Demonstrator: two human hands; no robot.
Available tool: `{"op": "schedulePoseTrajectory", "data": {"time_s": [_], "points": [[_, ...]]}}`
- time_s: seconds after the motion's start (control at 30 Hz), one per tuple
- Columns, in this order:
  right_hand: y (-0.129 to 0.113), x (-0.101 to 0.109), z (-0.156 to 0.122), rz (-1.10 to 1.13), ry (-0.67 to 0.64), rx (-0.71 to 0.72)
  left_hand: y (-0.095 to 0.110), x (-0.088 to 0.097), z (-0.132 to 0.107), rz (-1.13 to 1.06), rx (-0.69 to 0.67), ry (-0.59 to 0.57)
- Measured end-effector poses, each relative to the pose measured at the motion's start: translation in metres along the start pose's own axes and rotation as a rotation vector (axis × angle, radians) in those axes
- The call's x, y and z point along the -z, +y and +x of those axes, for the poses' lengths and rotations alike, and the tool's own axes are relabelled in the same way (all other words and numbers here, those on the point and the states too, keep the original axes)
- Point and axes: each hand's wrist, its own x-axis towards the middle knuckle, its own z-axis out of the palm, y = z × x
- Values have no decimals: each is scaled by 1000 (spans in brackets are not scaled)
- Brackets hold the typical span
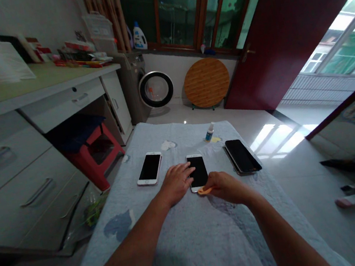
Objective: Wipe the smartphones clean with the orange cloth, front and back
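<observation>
Three phones lie in a row on a pale blue cloth [194,246]. My left hand [175,183] rests flat, fingers stretched, on the left edge of the middle white phone [198,171]. My right hand [226,187] is closed on a small orange tool [204,190] at that phone's near end. A white phone with a dark screen [150,168] lies to the left, and a black phone [242,156] to the right.
A small spray bottle [209,132] and a white wad [167,145] sit at the cloth's far end. A desk with drawers [13,175] and a red stool [95,152] stand on the left, a washing machine [154,88] and a round wooden board [206,82] beyond.
</observation>
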Motion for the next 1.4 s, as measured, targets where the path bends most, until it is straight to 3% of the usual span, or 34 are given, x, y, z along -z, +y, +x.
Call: {"op": "schedulePoseTrajectory", "data": {"time_s": [0.07, 0.2, 0.3, 0.53, 1.1, 1.27, 1.4], "points": [[5, 5, 6, 15, 45, 8, 1, 2, -2, -26, -13, 3], [19, 4, 34, -97, 304, -112, 0, 6, -7, -110, -64, 37], [27, -4, 60, -124, 359, -145, -2, 3, -8, -148, -65, 66], [29, -17, 90, -273, 266, -42, -3, -4, -7, -186, -6, 100], [5, -29, 57, -305, 70, 286, 4, 1, -6, -151, 8, 71], [-1, -27, 52, -324, 2, 278, 3, 1, -5, -150, 14, 57], [8, -23, 59, -313, 26, 260, 2, 1, -6, -138, 29, 46]]}}
